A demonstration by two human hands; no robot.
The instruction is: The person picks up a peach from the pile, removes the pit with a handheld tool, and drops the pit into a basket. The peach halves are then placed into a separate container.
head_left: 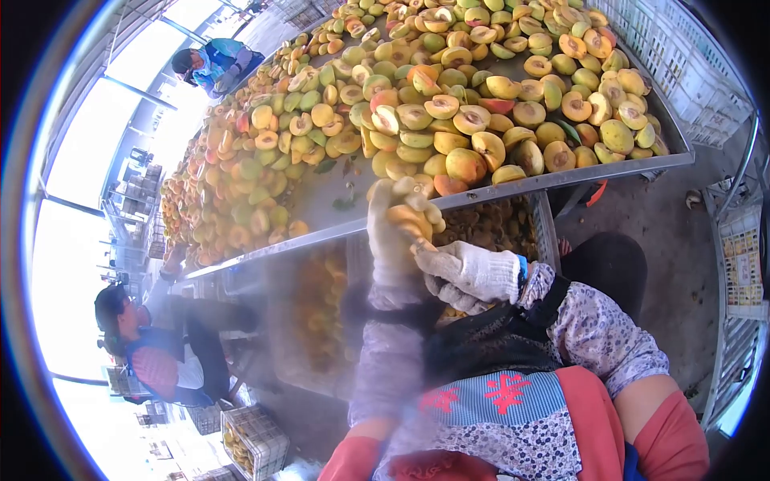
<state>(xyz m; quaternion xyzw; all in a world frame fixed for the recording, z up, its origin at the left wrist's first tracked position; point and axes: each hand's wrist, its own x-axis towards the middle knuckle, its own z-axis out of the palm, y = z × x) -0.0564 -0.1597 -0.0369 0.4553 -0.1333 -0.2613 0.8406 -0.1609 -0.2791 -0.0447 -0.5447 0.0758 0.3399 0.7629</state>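
Many halved yellow-orange fruits lie heaped on a metal table. Just past the table's near edge, my left hand, in a pale glove, is closed around a fruit half. My right hand, in a grey-white glove, is beside it with fingers curled and the fingertips at that fruit. Whether a small tool is in my right hand is too small to tell. Below both hands, a crate holds darker fruit pieces.
A person sits at the left by the table, and another person stands at its far side. White crates are stacked at the upper right. A fruit crate stands on the floor at lower left. My knee is under the table edge.
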